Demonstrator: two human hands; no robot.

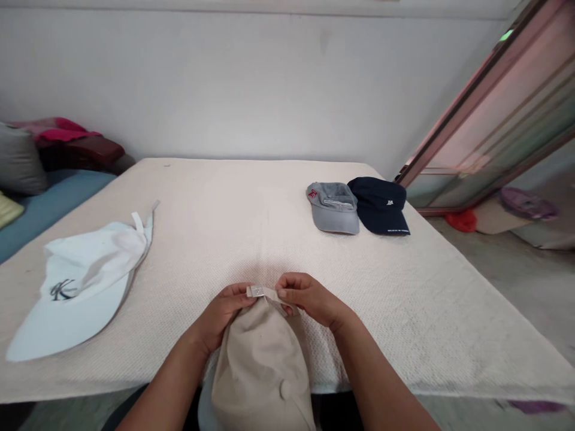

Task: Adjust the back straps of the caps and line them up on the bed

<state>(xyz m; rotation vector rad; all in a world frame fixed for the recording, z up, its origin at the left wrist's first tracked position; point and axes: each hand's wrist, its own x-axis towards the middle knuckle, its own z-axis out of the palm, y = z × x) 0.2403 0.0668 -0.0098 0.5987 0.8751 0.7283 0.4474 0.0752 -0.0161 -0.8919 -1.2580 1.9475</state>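
Observation:
A beige baseball cap (263,359) is held at the table's front edge, its back toward the far wall and its crown button facing up. My left hand (224,311) pinches the back strap beside its metal buckle (257,291). On the other side, my right hand (309,296) grips the strap (272,293) between thumb and fingers. Part of the cap's brim shows grey-blue at the lower left; the rest is out of frame. A white cap (90,281) with a dark monogram lies to the left, its strap undone.
Side by side at the back right lie a grey cap (335,209) and a navy cap (380,206). A cream textured cloth (215,209) covers the table, which meets a pale wall (269,90). Cushions (20,158) are at the left; a glazed door (498,120) stands right.

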